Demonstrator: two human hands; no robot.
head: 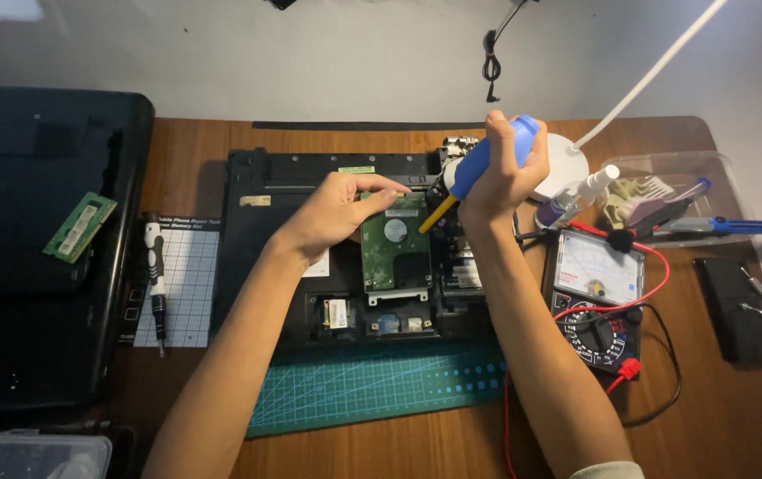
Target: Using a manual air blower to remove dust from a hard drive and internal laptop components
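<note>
Memory stick [80, 227] lies out on the closed laptop; your left hand [335, 213] steadies the exposed hard drive [394, 241], still seated in the opened laptop base [261, 231]; your right hand [498, 173] grips a blue dust blower [486, 160], aimed at it.

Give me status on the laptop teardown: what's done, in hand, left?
Done: laptop base lies open, bottom up, hard drive exposed; a memory module lies off to the left. In hand: right hand grips a blue air blower, yellow nozzle aimed at the drive; left hand rests on the drive's top edge. Left: drive sits in its bay, the screwdriver lies on the mat, and the multimeter lies by the right forearm.
</note>
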